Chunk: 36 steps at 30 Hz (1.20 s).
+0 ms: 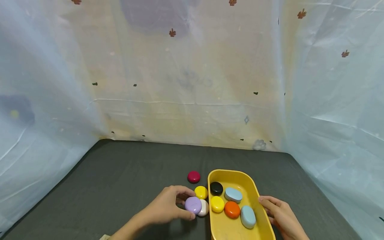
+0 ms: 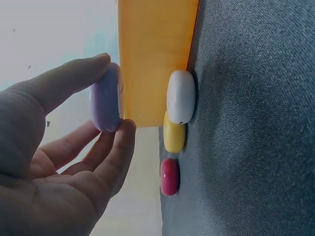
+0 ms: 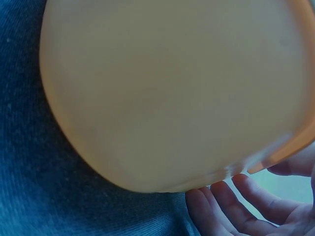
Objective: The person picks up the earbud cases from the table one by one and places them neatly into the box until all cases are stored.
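Note:
My left hand [image 1: 172, 206] pinches a smooth purple disc [image 1: 193, 205] between thumb and fingers. In the left wrist view this purple disc [image 2: 105, 98] is raised off the table, beside the outer wall of a yellow bin [image 2: 147, 64]. On the table below it lie a white disc [image 2: 181, 97], a yellow disc [image 2: 174, 133] and a dark red disc [image 2: 170, 177]. My right hand [image 1: 283, 215] grips the right side of the yellow bin [image 1: 264, 218], thumb at the rim and fingers against the outer wall, as the right wrist view also shows.
Inside the bin lie a black disc [image 1: 216, 188], a yellow disc [image 1: 217, 204], an orange disc [image 1: 232, 210] and two light blue oval pieces, one at the back [image 1: 233, 195]. A dark grey cloth covers the table [image 1: 90, 193]. Patterned sheets [image 1: 186, 83] hang around it.

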### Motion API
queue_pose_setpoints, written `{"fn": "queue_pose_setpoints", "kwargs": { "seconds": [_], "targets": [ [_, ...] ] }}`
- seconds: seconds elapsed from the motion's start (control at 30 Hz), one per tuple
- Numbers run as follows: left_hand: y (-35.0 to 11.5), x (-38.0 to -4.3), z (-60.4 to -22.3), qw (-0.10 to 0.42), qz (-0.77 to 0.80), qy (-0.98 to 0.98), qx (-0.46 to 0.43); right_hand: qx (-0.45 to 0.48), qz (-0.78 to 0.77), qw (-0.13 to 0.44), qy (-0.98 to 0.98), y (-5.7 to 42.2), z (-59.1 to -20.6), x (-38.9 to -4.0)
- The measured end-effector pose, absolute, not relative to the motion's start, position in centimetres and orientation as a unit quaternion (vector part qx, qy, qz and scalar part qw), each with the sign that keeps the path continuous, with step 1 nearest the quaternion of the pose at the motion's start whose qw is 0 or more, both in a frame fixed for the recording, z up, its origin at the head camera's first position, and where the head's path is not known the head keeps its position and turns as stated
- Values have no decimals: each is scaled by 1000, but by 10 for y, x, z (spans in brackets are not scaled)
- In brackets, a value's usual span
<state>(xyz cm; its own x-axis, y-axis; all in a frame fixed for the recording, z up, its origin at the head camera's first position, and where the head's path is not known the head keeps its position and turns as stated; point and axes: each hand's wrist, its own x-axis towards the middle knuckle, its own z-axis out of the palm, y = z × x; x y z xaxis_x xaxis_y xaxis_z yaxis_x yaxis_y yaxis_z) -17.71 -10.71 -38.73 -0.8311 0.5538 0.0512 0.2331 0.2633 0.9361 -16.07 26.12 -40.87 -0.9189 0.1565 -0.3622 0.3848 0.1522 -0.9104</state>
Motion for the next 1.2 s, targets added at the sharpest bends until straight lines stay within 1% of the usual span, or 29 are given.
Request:
{"fn": "queue_pose_setpoints", "kwargs": {
  "seconds": [0.27, 0.83, 1.03, 1.2],
  "targets": [
    [-107, -177, -384, 139, 561, 784, 228, 175, -625, 90, 755, 261, -408, -160],
    [-105, -177, -382, 111, 556, 793, 221, 174, -622, 89, 759, 261, -408, -160],
    [-97, -179, -376, 91, 557, 794, 226, 175, -623, 86, 758, 262, -408, -159],
    [-83, -182, -372, 67, 558, 789, 249, 175, -625, 85, 756, 260, -408, -159]
  ]
}}
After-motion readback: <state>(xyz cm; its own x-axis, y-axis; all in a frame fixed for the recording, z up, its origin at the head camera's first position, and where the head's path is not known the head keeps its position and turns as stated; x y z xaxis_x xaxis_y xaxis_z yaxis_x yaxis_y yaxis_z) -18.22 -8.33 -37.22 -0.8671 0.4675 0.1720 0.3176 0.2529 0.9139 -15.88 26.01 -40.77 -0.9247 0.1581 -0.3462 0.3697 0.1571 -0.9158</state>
